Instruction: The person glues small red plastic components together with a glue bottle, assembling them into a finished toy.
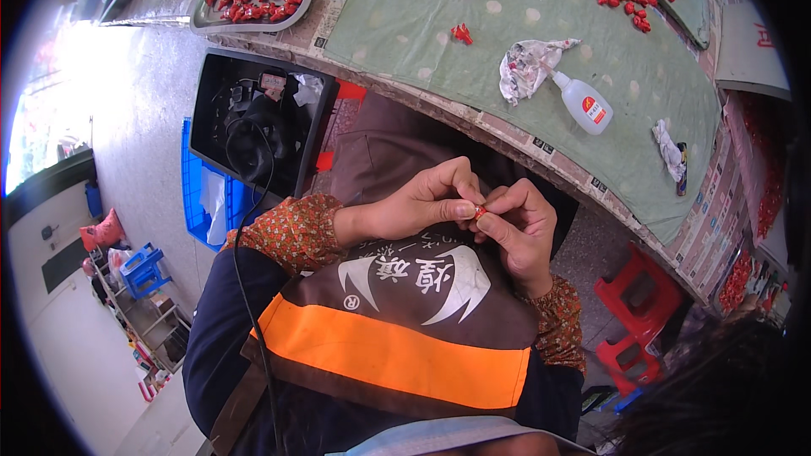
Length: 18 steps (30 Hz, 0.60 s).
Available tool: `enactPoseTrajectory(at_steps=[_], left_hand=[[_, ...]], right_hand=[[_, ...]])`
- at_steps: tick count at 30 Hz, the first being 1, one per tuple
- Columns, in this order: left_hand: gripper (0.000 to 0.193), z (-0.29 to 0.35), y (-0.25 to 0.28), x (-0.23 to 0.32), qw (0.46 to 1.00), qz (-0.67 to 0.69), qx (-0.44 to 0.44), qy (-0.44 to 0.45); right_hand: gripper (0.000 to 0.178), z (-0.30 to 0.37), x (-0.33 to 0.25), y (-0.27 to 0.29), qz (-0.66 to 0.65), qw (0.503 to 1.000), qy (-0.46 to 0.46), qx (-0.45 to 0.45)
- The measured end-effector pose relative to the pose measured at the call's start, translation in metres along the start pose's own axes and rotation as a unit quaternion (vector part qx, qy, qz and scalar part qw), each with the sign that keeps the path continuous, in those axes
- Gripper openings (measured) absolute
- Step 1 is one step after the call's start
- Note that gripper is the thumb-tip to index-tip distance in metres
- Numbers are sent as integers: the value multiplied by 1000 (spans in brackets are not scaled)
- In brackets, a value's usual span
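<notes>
A small red piece (480,212) sits pinched between the fingertips of both my hands above my lap; its shape is mostly hidden by the fingers. My left hand (422,203) grips it from the left with thumb and forefinger. From the other side, the thumb and fingers of my right hand (519,228) close on the same piece. On the green cloth (405,25) beyond lie several small glossy red figures (461,33). Farther right on that cloth are a crumpled tissue (521,72) and a white squeeze bottle (585,105) lying on its side.
A metal tray (253,28) of red figures rests at the table's far left. Below it stands a black bin (207,110) beside a blue crate (196,215). A cable (241,287) runs over my left arm. Red stools (638,287) stand at right, near the table edge.
</notes>
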State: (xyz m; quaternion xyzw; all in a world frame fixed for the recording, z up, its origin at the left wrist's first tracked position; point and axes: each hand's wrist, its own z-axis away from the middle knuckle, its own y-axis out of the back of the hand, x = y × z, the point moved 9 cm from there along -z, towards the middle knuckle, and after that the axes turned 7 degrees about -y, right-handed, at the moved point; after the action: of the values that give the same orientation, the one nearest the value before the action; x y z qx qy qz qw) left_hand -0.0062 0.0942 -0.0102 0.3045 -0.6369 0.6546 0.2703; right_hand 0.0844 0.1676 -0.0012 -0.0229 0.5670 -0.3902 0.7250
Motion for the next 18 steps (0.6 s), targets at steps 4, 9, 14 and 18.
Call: enactPoseTrajectory(at_steps=[4,9,14,18], left_hand=[[14,1,1,-1,1000,-2,8,8],[14,1,0,0,1000,1,15,10],[14,0,0,0,1000,-5,9,4],[14,0,0,-1,1000,-6,10,4]], right_hand=[[15,0,3,2,-1,1000,-12,2],[16,0,2,1,-4,1000,-15,3],[16,-1,3,1,-11,1000,-14,-3],[17,-1,3,0,-16,1000,-18,-6]])
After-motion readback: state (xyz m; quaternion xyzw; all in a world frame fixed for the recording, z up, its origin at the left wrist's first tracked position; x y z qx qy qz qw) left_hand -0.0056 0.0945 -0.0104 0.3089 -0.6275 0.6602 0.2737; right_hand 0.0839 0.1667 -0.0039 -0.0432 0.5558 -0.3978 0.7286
